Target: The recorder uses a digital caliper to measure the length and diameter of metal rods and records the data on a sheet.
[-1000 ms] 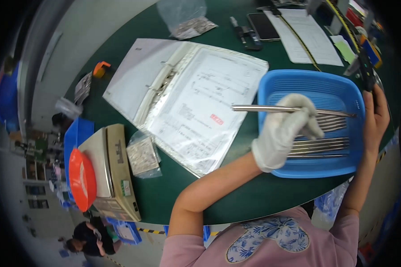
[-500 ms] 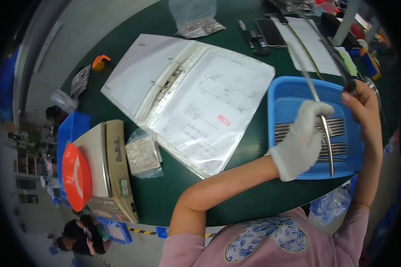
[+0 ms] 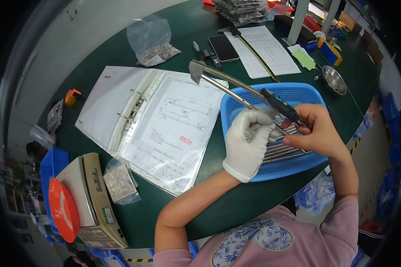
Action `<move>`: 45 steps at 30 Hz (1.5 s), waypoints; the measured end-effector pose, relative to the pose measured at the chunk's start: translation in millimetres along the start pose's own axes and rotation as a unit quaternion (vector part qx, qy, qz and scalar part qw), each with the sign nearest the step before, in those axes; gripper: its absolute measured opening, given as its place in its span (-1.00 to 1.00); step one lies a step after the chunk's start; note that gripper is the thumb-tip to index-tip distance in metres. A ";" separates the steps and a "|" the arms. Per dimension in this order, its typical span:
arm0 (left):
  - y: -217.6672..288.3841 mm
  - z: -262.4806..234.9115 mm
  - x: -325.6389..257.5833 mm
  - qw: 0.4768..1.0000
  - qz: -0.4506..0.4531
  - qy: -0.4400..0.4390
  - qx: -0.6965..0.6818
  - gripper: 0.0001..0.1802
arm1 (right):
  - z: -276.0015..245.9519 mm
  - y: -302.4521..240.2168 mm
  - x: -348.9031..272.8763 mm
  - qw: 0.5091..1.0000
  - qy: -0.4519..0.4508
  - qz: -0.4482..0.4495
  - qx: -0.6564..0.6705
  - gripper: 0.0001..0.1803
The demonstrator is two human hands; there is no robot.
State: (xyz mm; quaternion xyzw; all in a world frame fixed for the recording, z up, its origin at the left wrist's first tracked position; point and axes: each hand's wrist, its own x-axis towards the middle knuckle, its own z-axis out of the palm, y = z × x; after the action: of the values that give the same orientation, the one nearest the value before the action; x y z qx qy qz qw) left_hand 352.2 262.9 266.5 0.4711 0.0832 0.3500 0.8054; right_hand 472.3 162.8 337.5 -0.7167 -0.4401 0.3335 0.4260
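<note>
Head view: a green round table [image 3: 133,49] is seen. A metal rod [image 3: 227,86] is gripped by the gloved left hand [image 3: 248,142] over the blue basket [image 3: 305,95]; a caliper [image 3: 280,107] is clasped by the right hand [image 3: 316,131].

You grip a long, slim, shiny metal rod [image 3: 227,91] in your white-gloved left hand [image 3: 248,143]. The rod slants up and to the left, its far end carrying a flat grey wedge-shaped tip above the paper. Your bare right hand [image 3: 315,131] holds a black pen-like tool [image 3: 278,106] with its front end against the rod, just beside the glove. More rods of the same kind lie side by side in the blue perforated plastic basket [image 3: 298,94] beneath both hands.
</note>
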 end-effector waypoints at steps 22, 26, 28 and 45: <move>11.1 3.6 10.1 0.981 -0.116 -0.138 0.078 -0.83 | -61.7 26.1 -14.4 0.994 -0.040 -0.071 -0.073 -0.78; 3.1 -2.9 2.9 0.982 -0.120 -0.114 0.086 -0.74 | -53.9 29.4 -7.1 0.985 -0.106 -0.072 -0.118 -0.81; 5.7 -4.5 2.3 0.987 -0.124 -0.091 0.040 -0.75 | -50.3 35.9 0.5 0.983 -0.112 -0.103 -0.103 -0.80; 9.8 -8.1 8.5 0.974 -0.202 -0.101 -0.033 -0.70 | -20.6 16.9 -3.6 0.853 0.244 -0.296 -0.354 -0.54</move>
State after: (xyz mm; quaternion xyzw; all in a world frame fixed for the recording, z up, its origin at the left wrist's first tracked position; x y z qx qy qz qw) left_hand 350.0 277.1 271.8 0.4509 0.0830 0.1335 0.8786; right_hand 494.3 148.8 331.2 -0.7134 -0.6013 -0.1724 0.3161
